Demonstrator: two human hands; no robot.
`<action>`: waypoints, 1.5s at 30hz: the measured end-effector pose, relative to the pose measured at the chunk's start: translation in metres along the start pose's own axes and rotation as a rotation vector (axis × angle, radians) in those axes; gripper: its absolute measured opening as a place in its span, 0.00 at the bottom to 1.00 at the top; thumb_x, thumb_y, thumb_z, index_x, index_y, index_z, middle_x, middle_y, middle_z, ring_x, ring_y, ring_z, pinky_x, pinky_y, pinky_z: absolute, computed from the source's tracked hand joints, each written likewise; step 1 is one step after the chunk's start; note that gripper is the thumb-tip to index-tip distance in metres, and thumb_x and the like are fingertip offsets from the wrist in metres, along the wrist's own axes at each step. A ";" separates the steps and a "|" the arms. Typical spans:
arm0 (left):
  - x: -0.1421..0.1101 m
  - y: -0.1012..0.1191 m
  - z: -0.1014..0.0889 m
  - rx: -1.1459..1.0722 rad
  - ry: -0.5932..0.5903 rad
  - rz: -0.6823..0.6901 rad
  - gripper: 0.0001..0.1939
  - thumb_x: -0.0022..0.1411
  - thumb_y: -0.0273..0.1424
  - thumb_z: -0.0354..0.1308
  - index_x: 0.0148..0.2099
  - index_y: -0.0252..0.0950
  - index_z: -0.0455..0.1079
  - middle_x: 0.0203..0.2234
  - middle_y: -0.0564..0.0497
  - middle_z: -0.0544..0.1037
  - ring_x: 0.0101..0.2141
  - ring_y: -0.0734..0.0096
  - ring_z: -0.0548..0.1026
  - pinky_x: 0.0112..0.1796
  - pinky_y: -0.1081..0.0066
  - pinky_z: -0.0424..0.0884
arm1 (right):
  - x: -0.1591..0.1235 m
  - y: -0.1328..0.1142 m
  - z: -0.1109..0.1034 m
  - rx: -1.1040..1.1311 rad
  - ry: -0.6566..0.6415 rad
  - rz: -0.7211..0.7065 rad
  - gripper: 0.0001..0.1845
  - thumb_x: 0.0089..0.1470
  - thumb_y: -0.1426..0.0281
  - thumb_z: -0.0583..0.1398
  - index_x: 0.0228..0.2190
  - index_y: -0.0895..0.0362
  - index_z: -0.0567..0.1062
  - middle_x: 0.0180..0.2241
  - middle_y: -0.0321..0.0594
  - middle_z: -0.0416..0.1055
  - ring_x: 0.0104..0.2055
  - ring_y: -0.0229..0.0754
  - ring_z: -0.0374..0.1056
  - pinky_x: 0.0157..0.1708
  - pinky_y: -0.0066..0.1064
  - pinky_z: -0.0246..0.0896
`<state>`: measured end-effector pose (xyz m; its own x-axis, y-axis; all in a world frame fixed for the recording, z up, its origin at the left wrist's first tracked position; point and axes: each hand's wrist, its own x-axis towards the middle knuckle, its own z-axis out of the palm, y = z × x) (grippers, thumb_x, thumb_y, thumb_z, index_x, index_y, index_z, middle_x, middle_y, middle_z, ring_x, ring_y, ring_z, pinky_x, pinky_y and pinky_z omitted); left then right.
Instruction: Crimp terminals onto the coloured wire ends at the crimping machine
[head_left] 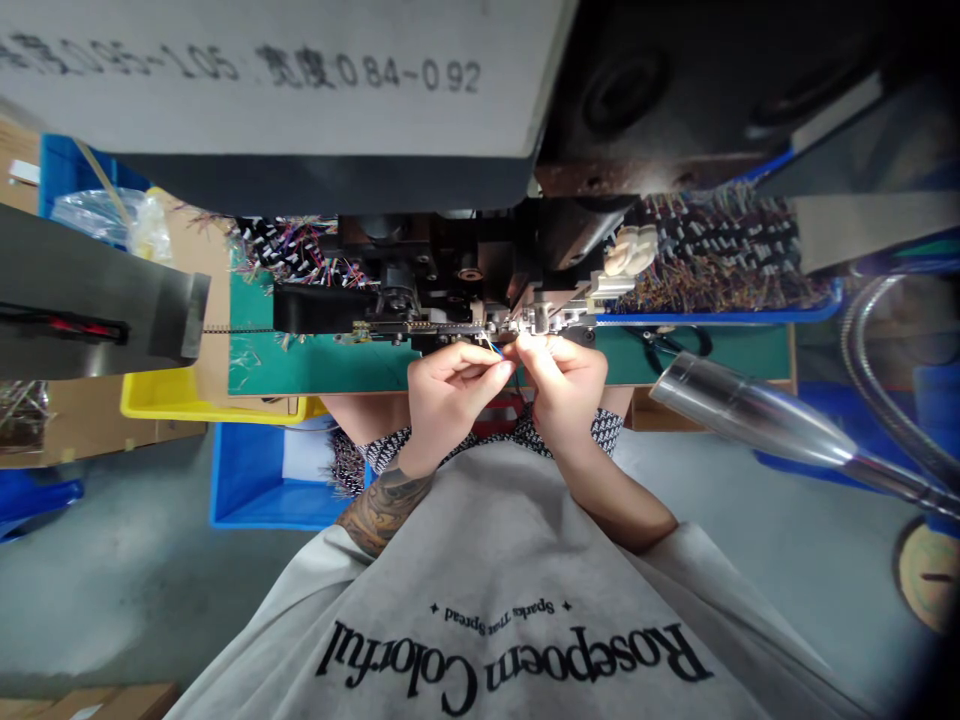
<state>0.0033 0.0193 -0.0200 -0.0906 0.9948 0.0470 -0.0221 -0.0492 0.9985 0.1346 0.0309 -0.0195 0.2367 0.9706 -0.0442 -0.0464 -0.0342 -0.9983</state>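
Observation:
My left hand [444, 392] and my right hand [564, 384] meet fingertip to fingertip at the front of a terminal press machine [480, 270]. Both are closed in a pinch on thin wires [495, 349], one of them blue, held just under the machine's metal die [536, 320]. The left forearm carries a tattoo. A strip of metal terminals [390, 328] runs in from the left toward the die. My grey printed shirt [510, 600] fills the bottom of the view.
A green mat [315, 365] lies under the machine. Piles of cut coloured wires lie at the right [720, 255] and the left [292, 250]. A yellow bin [169, 405] and a blue bin [251, 480] sit at the lower left. A metal cone lamp [750, 412] on a flexible arm juts in from the right.

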 end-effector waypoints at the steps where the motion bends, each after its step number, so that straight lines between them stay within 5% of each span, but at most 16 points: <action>1: 0.000 0.000 0.000 0.003 0.000 -0.006 0.08 0.60 0.34 0.75 0.35 0.37 0.82 0.29 0.51 0.86 0.31 0.69 0.85 0.33 0.72 0.84 | -0.001 0.000 0.000 -0.007 -0.006 -0.002 0.14 0.58 0.61 0.67 0.25 0.55 0.85 0.18 0.33 0.70 0.22 0.34 0.60 0.25 0.29 0.59; 10: 0.000 -0.002 0.001 -0.026 -0.019 -0.010 0.07 0.60 0.33 0.75 0.34 0.38 0.81 0.29 0.52 0.85 0.31 0.71 0.85 0.33 0.73 0.83 | -0.005 0.006 0.001 0.042 0.022 -0.011 0.14 0.59 0.62 0.67 0.25 0.54 0.85 0.20 0.33 0.72 0.22 0.34 0.62 0.26 0.30 0.61; 20: 0.000 -0.002 0.001 -0.009 -0.006 -0.002 0.06 0.61 0.33 0.74 0.36 0.38 0.81 0.31 0.51 0.86 0.33 0.70 0.85 0.36 0.72 0.84 | -0.003 0.010 0.000 0.042 0.080 -0.003 0.12 0.59 0.62 0.67 0.27 0.54 0.85 0.16 0.29 0.61 0.20 0.32 0.53 0.24 0.29 0.54; 32: 0.000 -0.004 0.001 -0.066 -0.002 0.030 0.04 0.61 0.30 0.74 0.36 0.38 0.82 0.31 0.53 0.87 0.33 0.73 0.86 0.37 0.76 0.84 | -0.002 0.001 0.003 0.008 0.066 -0.062 0.25 0.60 0.65 0.66 0.14 0.56 0.68 0.17 0.29 0.53 0.22 0.32 0.49 0.24 0.29 0.48; 45: 0.001 -0.001 0.000 -0.052 0.010 -0.036 0.07 0.57 0.31 0.76 0.34 0.36 0.82 0.29 0.52 0.86 0.29 0.72 0.85 0.32 0.76 0.83 | -0.002 0.000 -0.003 0.020 -0.064 -0.029 0.11 0.57 0.64 0.68 0.25 0.54 0.85 0.23 0.35 0.78 0.25 0.37 0.69 0.27 0.31 0.67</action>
<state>0.0032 0.0205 -0.0206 -0.0989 0.9950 0.0108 -0.0775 -0.0185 0.9968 0.1375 0.0284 -0.0197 0.1761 0.9843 -0.0117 -0.0598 -0.0012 -0.9982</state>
